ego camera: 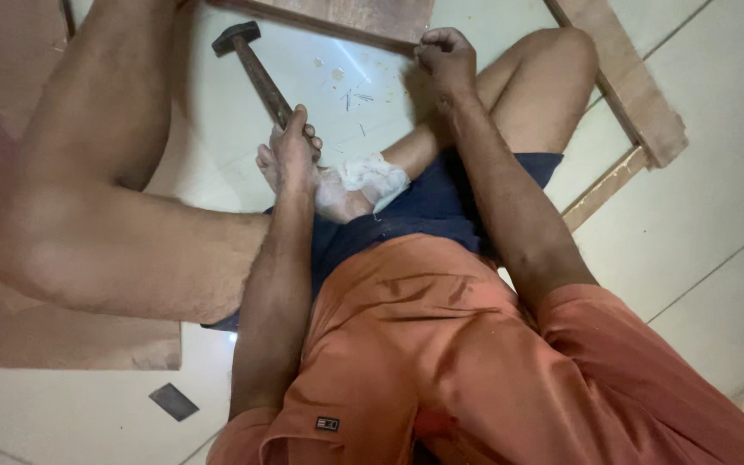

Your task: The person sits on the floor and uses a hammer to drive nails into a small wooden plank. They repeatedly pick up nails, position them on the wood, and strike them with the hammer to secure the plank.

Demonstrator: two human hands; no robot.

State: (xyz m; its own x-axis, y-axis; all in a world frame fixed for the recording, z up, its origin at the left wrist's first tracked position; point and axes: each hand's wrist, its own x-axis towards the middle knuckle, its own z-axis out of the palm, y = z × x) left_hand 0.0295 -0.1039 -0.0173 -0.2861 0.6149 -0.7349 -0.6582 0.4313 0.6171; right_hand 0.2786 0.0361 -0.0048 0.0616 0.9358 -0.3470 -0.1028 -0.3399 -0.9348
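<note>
I sit on a pale tiled floor with my legs folded. My left hand point(293, 153) grips the wooden handle of a hammer point(251, 65); its dark metal head points up and to the left, above the floor. My right hand point(443, 53) is closed, fingertips pinched at the near edge of a brown wooden board point(346, 15) at the top of the view. Whether it pinches a nail I cannot tell. Several small nails point(356, 99) lie scattered on the floor between the two hands.
A long wooden plank point(626, 82) runs diagonally at the right, with a thin strip point(604, 188) below it. A flat brown sheet point(62, 344) lies under my left leg. A small dark rectangle point(173, 401) rests on the tiles at lower left. My foot point(362, 182) is dusted white.
</note>
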